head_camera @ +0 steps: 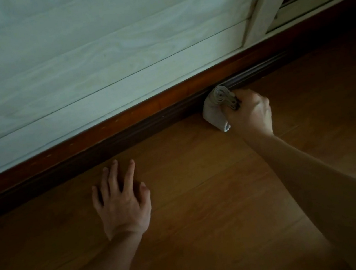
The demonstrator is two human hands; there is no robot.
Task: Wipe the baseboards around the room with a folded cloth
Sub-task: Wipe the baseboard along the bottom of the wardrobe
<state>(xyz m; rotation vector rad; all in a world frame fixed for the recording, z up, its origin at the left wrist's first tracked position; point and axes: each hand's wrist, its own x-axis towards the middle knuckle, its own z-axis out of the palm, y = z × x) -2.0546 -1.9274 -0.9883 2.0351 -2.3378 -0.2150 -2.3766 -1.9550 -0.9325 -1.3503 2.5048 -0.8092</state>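
**Person wiping a wooden baseboard with a folded cloth, seen from above in dim light**

The view looks down from head height at a brown wooden floor (pixel 205 200) that meets a pale, wood-grained wall (pixel 91 55) built of long horizontal boards. A reddish-brown baseboard (pixel 124 123) runs along the foot of the wall, slanting from the lower left edge up towards the upper right. Its lower part is darker and grooved.

At the left, the person's left hand (pixel 122 203) lies palm down on the floor, near the baseboard but not touching it. Its grip is spread, with the fingers straight, slightly apart and pointing towards the wall. It holds nothing. The bare forearm leads back to the bottom edge of the view.

To the right of centre, a light-coloured cloth (pixel 214 111), folded into a thick wad with its layers showing at the top end, sits against the dark lower part of the baseboard, just where that meets the floor. The right hand (pixel 251 112) is just right of the cloth, its grip curled tightly round the wad and the knuckles facing up. The right forearm stretches back to the lower right corner.

Further right, a white post (pixel 260 0) slants up the wall. Beyond it, the baseboard and floor fade into deep shadow.
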